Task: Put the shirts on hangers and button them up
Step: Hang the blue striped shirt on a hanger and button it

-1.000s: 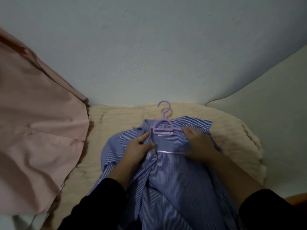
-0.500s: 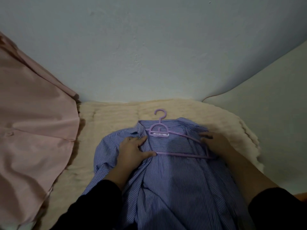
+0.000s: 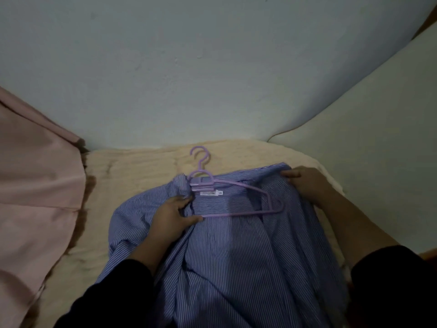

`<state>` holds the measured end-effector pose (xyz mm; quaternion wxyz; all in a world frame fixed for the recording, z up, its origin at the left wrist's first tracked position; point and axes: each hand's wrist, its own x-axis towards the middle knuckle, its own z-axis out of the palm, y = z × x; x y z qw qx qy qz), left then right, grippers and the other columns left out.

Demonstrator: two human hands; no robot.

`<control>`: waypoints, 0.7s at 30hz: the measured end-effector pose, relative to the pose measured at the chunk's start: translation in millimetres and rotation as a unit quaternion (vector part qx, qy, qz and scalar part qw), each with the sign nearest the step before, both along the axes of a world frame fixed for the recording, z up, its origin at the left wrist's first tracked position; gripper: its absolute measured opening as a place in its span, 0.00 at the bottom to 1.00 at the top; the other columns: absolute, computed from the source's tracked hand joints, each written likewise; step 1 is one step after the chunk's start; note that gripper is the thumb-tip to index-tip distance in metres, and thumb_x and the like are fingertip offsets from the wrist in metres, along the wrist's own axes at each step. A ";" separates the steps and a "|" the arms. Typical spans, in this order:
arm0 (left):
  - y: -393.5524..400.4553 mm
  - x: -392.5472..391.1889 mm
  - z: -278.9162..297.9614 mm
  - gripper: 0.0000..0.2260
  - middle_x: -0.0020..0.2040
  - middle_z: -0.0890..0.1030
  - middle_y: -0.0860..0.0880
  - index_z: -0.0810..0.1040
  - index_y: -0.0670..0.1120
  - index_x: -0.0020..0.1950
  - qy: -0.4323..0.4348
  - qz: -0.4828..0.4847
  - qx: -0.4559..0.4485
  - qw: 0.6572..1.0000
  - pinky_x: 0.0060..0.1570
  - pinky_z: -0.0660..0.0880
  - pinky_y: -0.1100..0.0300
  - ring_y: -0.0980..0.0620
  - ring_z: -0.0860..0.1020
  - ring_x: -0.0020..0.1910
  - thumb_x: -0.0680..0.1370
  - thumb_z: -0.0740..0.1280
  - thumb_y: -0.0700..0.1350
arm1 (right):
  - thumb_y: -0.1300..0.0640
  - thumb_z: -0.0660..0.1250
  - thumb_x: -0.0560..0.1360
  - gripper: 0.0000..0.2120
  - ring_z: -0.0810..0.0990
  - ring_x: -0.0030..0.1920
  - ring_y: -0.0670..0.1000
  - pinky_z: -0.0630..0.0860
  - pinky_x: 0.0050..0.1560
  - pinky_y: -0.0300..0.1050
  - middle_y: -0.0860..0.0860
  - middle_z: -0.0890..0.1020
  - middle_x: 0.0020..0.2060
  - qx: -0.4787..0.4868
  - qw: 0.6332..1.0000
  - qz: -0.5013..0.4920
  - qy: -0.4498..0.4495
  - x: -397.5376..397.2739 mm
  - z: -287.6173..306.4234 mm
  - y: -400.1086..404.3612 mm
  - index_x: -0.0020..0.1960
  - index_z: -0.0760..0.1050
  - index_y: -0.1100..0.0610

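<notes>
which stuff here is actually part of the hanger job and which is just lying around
In use:
blue striped shirt
purple hanger, lying inside the open shirt
left hand, on the shirt's left front
right hand, gripping the right shoulder fabric

Lying about:
pink shirt, at the left
cream blanket, underneath

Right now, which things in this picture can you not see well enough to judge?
Head view, the only one:
- Left end of the purple hanger: hidden under the striped shirt and the left hand.
- Shirt buttons: none visible; folds and dim light hide them.
- Collar label: its print is too small to read.
- Pink garment: cut off by the left edge.
- Right hand: the fingers curl over the shirt's edge, tips hidden.
</notes>
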<state>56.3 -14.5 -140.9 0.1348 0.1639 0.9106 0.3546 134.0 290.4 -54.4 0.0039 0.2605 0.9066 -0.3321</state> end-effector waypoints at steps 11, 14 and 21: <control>27.3 3.0 20.3 0.33 0.69 0.73 0.48 0.69 0.46 0.72 0.001 0.051 0.037 0.998 0.61 0.67 0.61 0.48 0.71 0.66 0.69 0.76 0.44 | 0.68 0.56 0.79 0.22 0.75 0.36 0.53 0.70 0.34 0.36 0.61 0.79 0.43 -0.183 0.982 0.016 0.044 -0.1 -19.4 -114.8 0.72 0.64 0.62; 30.3 19.3 8.7 0.31 0.67 0.75 0.47 0.70 0.45 0.71 -0.012 0.049 0.055 0.997 0.59 0.65 0.65 0.49 0.72 0.65 0.70 0.75 0.41 | 0.69 0.57 0.78 0.23 0.75 0.40 0.51 0.68 0.35 0.29 0.59 0.77 0.48 -0.207 0.977 0.035 0.037 1.7 -37.6 -152.8 0.72 0.62 0.63; 22.4 52.8 5.8 0.22 0.32 0.77 0.46 0.74 0.53 0.67 -0.170 0.196 0.286 0.923 0.32 0.72 0.61 0.53 0.71 0.29 0.75 0.70 0.38 | 0.72 0.59 0.76 0.19 0.76 0.31 0.57 0.74 0.30 0.46 0.51 0.75 0.63 -0.396 0.904 -0.093 0.129 31.7 -63.1 -178.2 0.60 0.72 0.51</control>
